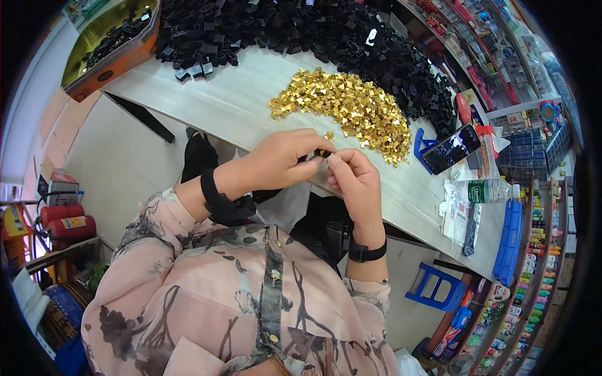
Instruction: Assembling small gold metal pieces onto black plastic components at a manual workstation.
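Over the near edge of the table, my two hands meet at the fingertips. My left hand [283, 160] is closed, pinching a small black piece [323, 153] with a bit of gold showing on it. My right hand [356, 182] is pinched against the same spot; whatever its thumb and finger hold is too small to make out. Just beyond the fingers lies a pile of small shiny gold pieces [351, 106], with one loose gold piece [330, 135] nearest my hands. Behind it spreads a large heap of small black plastic pieces [269, 28].
An orange box [116, 66] holding black pieces stands at the far left table corner. To the right are a phone [451, 149] on a blue stand, a water bottle [486, 191] and a blue tray [508, 241]. A blue stool [436, 287] stands below; stocked shelves [533, 269] line the right.
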`<action>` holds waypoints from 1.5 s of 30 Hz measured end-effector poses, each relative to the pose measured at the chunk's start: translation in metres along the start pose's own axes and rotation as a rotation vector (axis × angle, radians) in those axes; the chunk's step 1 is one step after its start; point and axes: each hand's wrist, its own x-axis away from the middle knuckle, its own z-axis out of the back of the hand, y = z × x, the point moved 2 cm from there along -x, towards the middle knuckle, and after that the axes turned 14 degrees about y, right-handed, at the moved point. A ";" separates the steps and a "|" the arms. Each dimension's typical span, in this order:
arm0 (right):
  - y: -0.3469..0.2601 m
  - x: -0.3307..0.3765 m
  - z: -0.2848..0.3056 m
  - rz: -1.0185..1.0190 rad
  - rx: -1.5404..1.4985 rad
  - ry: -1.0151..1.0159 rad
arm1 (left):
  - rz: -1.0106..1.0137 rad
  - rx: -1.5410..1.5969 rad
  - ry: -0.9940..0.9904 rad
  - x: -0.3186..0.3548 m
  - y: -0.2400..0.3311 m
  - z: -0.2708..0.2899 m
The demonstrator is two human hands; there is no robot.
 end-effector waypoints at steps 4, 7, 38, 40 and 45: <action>-0.001 -0.002 0.001 0.082 0.143 0.014 | -0.047 -0.036 -0.013 0.000 0.000 -0.003; -0.001 -0.002 0.004 0.131 0.252 0.037 | -0.106 -0.112 0.005 0.002 -0.002 -0.006; -0.002 -0.010 0.005 -0.052 0.090 -0.046 | -0.029 -0.060 0.033 0.005 -0.008 -0.007; 0.001 -0.008 0.006 -0.049 0.086 -0.031 | -0.067 -0.128 0.052 0.006 -0.007 -0.009; -0.002 -0.012 0.008 -0.095 0.109 -0.070 | -0.111 -0.076 0.048 0.003 -0.005 -0.003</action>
